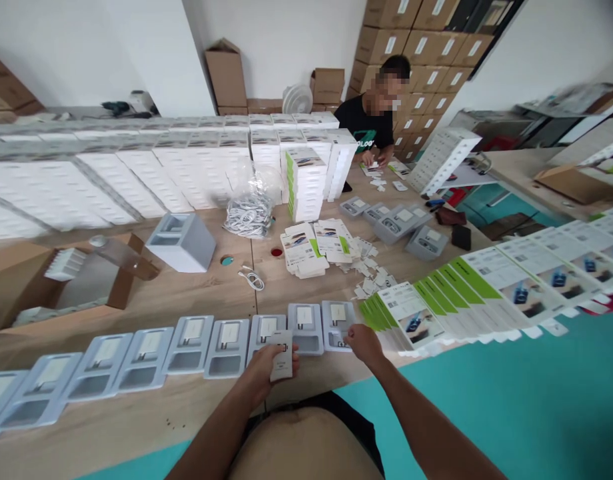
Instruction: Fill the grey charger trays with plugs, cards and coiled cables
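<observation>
Head view: my left hand point(260, 367) holds a white leaflet point(282, 363), probably light, bendy and slick, best pinched by its edges. Rightward, my right hand point(364, 343) curls beside the rightmost grey tray point(328, 339); I cannot tell whether it grips anything.

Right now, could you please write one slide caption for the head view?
The left hand holds white printed paper; the right hand is at the rightmost tray of a row.
</observation>
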